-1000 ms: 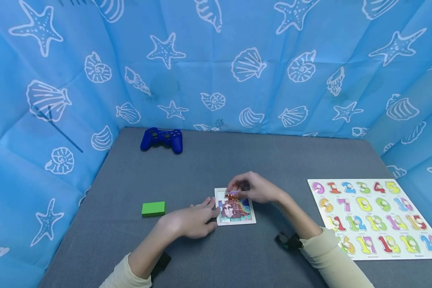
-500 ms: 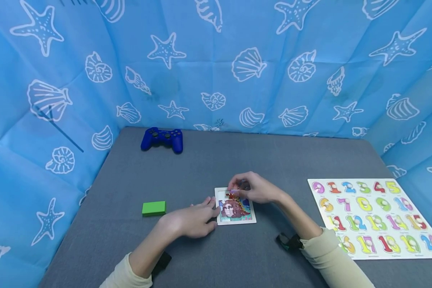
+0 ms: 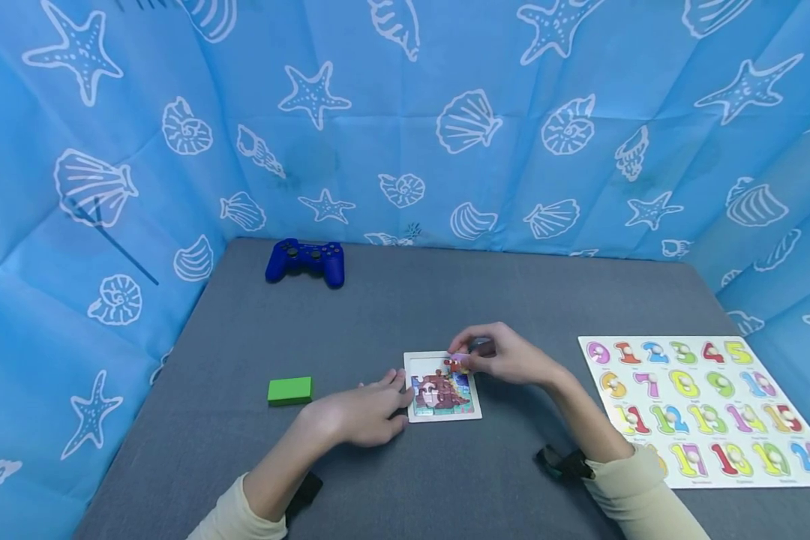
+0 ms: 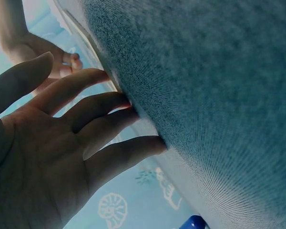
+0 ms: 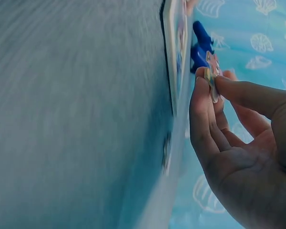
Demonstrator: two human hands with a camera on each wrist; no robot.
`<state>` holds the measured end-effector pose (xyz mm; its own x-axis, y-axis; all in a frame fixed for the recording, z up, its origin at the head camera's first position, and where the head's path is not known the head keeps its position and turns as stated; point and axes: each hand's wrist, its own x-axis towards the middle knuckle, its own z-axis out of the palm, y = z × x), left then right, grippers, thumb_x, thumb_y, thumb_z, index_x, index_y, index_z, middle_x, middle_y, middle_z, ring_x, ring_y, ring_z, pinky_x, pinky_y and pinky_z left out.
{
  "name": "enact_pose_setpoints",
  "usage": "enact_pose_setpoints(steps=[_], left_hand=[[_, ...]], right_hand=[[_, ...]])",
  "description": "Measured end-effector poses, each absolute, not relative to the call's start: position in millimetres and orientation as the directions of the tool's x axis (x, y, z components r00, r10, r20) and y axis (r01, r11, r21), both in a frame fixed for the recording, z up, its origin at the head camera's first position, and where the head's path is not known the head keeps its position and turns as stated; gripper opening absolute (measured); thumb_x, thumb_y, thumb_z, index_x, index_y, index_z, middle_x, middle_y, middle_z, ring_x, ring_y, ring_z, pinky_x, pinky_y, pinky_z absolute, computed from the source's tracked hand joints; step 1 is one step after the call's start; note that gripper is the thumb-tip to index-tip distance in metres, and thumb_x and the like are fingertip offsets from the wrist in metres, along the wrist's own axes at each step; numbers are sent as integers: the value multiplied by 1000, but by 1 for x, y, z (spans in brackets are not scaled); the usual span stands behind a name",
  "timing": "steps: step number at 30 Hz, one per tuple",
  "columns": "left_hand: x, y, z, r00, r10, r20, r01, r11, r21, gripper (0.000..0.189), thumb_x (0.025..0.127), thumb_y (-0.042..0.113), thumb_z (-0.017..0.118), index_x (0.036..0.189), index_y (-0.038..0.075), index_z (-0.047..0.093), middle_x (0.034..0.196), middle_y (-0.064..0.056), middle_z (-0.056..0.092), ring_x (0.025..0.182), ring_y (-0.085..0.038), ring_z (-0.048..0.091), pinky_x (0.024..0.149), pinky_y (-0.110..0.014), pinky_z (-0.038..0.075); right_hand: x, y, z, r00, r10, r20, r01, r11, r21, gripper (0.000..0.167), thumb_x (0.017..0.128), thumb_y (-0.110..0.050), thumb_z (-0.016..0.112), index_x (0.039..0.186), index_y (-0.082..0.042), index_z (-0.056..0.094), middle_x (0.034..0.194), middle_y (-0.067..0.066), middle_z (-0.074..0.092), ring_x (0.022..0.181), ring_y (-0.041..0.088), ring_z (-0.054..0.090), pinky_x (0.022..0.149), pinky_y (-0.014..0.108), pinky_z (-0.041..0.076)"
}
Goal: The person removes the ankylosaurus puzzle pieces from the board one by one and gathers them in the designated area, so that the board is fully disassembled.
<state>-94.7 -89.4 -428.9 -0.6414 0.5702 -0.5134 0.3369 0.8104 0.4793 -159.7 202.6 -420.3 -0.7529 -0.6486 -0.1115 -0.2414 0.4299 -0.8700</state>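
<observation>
A small jigsaw puzzle in a white-rimmed square tray (image 3: 443, 418) lies on the table, partly filled with a brown picture and pale bare patches at its upper left. My right hand (image 3: 509, 356) pinches a red and purple puzzle piece (image 3: 456, 364) between thumb and fingers over the tray's upper right corner. In the right wrist view that piece (image 5: 212, 76) is held on edge, up off the table. Extended fingers of my left hand (image 3: 367, 414) rest at the tray's left edge. Another thin flat piece (image 5: 167, 153) lies on the table below the right hand.
A green block (image 3: 290, 391) stands left of the left hand. Toward the back left lies a blue game controller (image 3: 305, 262). A white number board (image 3: 709, 411) lies at the right, partly under the right sleeve. Blue shell-patterned cloth (image 3: 405, 150) encloses the table's back and sides.
My right hand has moved right with the puzzle piece, from the tray's upper middle to its upper right corner. The left hand has stayed at the tray's edge.
</observation>
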Motion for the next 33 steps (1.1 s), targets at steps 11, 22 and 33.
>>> enact_pose_setpoints(steps=[11,22,33], left_hand=[[-93,-88,-425,-639,566,-521,323,812,486,59,115,35,50,170,18,38,184,-12,13,173,-29,12,134,-65,26],[-85,-85,-398,-638,551,-539,300,822,485,57,115,30,51,169,14,40,184,-13,16,172,-27,13,134,-63,27],[-83,-84,-394,-643,539,-544,286,828,482,57,115,31,52,168,15,41,184,-11,17,172,-26,14,135,-61,26]], right_hand=[[-167,261,-412,-821,-550,-151,-194,519,-832,25,103,1,66,127,1,74,126,25,71,104,18,74,81,25,61],[-174,280,-417,-852,-490,-185,-205,638,-743,24,100,-1,71,123,3,77,115,19,78,93,15,68,76,20,55],[-176,274,-418,-881,-453,-135,-262,705,-659,20,99,-5,75,118,-2,81,110,14,81,89,13,66,72,21,52]])
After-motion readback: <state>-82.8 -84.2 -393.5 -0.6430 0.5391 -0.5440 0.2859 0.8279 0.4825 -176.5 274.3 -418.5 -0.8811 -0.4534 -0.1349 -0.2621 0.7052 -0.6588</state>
